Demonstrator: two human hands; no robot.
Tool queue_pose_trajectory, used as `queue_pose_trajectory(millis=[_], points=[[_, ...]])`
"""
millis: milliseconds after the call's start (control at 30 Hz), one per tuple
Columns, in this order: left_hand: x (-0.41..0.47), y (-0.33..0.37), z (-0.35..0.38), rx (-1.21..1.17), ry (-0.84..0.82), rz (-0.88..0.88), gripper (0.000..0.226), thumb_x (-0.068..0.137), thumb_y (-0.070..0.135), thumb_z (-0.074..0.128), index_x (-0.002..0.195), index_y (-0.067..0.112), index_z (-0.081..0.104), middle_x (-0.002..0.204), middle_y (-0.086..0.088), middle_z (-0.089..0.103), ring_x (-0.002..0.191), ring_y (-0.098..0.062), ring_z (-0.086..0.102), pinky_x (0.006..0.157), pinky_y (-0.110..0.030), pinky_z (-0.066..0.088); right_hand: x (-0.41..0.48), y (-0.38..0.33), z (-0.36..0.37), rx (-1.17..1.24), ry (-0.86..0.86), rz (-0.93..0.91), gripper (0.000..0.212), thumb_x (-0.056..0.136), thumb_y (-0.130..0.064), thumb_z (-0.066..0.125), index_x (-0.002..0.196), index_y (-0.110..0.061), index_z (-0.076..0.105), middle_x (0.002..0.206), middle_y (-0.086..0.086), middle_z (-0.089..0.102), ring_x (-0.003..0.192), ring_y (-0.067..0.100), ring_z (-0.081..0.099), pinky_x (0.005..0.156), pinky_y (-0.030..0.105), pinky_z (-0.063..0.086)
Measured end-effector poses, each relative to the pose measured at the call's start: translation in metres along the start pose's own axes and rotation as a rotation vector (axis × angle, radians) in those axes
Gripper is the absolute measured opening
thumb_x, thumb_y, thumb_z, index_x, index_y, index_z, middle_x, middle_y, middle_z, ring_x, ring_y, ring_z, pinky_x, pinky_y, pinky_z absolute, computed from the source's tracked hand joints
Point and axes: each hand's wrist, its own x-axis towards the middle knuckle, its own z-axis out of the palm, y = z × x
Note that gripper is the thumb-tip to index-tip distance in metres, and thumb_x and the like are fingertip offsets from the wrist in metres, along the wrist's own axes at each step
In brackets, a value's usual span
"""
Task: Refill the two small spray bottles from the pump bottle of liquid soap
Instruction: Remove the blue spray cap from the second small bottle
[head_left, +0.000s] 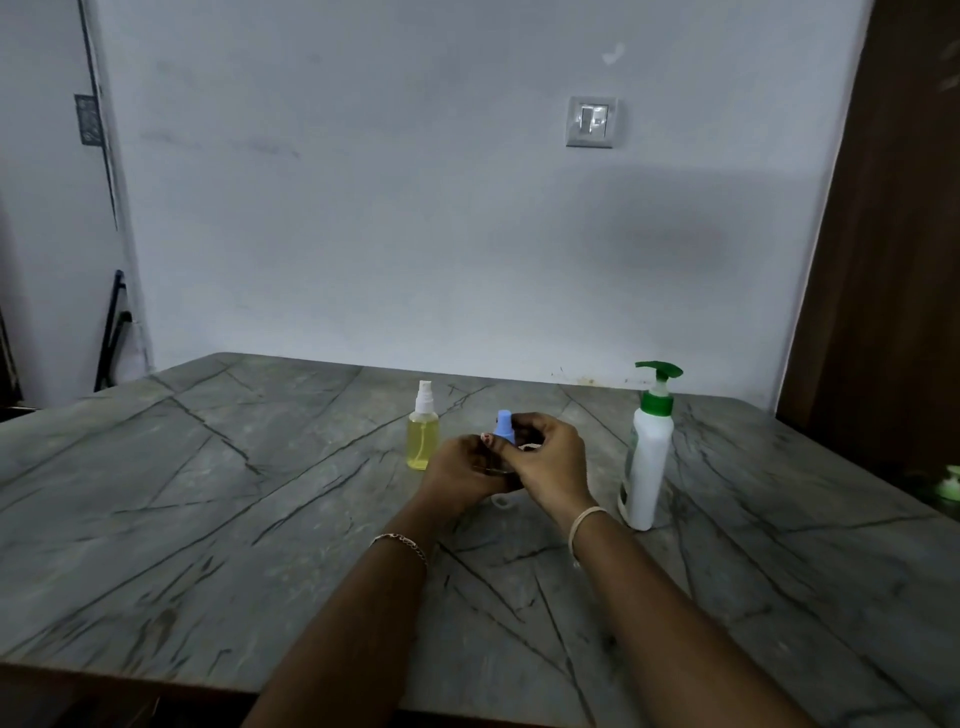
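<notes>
Forearms (363, 623) converge over the bench (208, 519): left grip (462, 470) wraps the blue-capped spray bottle (504, 423) to steady it, right grip (550, 462) pinches its cap, likely twisting it; yellow spray bottle (423, 436) just left, pump bottle (649, 457) right, within reach.

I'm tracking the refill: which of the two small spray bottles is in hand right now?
The blue-topped spray bottle, held by the left hand and right hand. The white-topped spray bottle, with yellow liquid, stands alone on the table.

The table (208, 519) is grey, dark-veined; spray bottle (423, 441) yellow, spray cap (504, 425) blue, pump bottle (647, 467) white-and-green.
</notes>
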Motion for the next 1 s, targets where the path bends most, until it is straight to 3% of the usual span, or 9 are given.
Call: queue_pose_trajectory(millis=[167, 333, 600, 767, 867, 1000], points=[[0.000, -0.002, 0.000, 0.022, -0.044, 0.009, 0.031, 0.068, 0.006, 0.082, 0.097, 0.006, 0.071, 0.079, 0.003, 0.071, 0.068, 0.004, 0.065, 0.077, -0.022, 0.054, 0.000, 0.002, -0.006, -0.054, 0.039, -0.036, 0.029, 0.069, -0.032, 0.084, 0.093, -0.019, 0.073, 0.081, -0.009, 0.067, 0.079, 0.008, 0.062, 0.069, 0.019, 0.048], [0.000, 0.000, -0.001, 0.015, -0.048, 0.004, 0.032, 0.069, 0.007, 0.081, 0.099, 0.001, 0.071, 0.092, -0.012, 0.073, 0.086, -0.018, 0.070, 0.087, -0.034, 0.056, 0.002, 0.001, -0.007, -0.084, 0.018, -0.049, 0.021, 0.068, -0.039, 0.083, 0.083, -0.032, 0.070, 0.077, -0.017, 0.067, 0.075, 0.004, 0.061, 0.084, 0.044, 0.052], [-0.001, 0.000, 0.000, -0.024, -0.122, -0.038, 0.034, 0.072, 0.006, 0.079, 0.104, 0.004, 0.069, 0.097, -0.013, 0.073, 0.095, -0.024, 0.070, 0.093, -0.043, 0.053, 0.003, 0.007, -0.009, -0.074, -0.002, -0.047, 0.018, 0.069, -0.040, 0.082, 0.076, -0.042, 0.065, 0.075, -0.020, 0.066, 0.079, 0.005, 0.062, 0.095, 0.053, 0.043], [-0.002, 0.002, -0.003, -0.078, -0.188, -0.083, 0.036, 0.076, 0.000, 0.073, 0.111, 0.000, 0.065, 0.100, -0.014, 0.071, 0.093, -0.019, 0.069, 0.090, -0.032, 0.054, 0.002, 0.009, -0.013, -0.013, -0.085, -0.031, 0.017, 0.070, -0.037, 0.080, 0.082, -0.042, 0.069, 0.081, -0.016, 0.071, 0.089, 0.007, 0.065, 0.098, 0.052, 0.043], [-0.002, 0.001, -0.004, -0.107, -0.228, -0.118, 0.037, 0.076, -0.001, 0.074, 0.112, -0.002, 0.064, 0.105, -0.016, 0.070, 0.098, -0.021, 0.068, 0.092, -0.033, 0.053, 0.000, 0.007, -0.021, 0.124, -0.209, 0.005, 0.022, 0.079, -0.023, 0.077, 0.100, -0.025, 0.072, 0.099, -0.004, 0.073, 0.101, 0.014, 0.066, 0.094, 0.042, 0.052], [0.000, -0.001, 0.000, -0.044, -0.229, -0.100, 0.033, 0.073, 0.004, 0.078, 0.105, 0.003, 0.067, 0.103, -0.012, 0.072, 0.100, -0.023, 0.068, 0.096, -0.039, 0.052, -0.003, 0.007, -0.030, 0.267, -0.320, 0.027, 0.024, 0.089, -0.017, 0.065, 0.113, -0.019, 0.065, 0.107, 0.001, 0.071, 0.104, 0.009, 0.065, 0.087, 0.024, 0.053]])
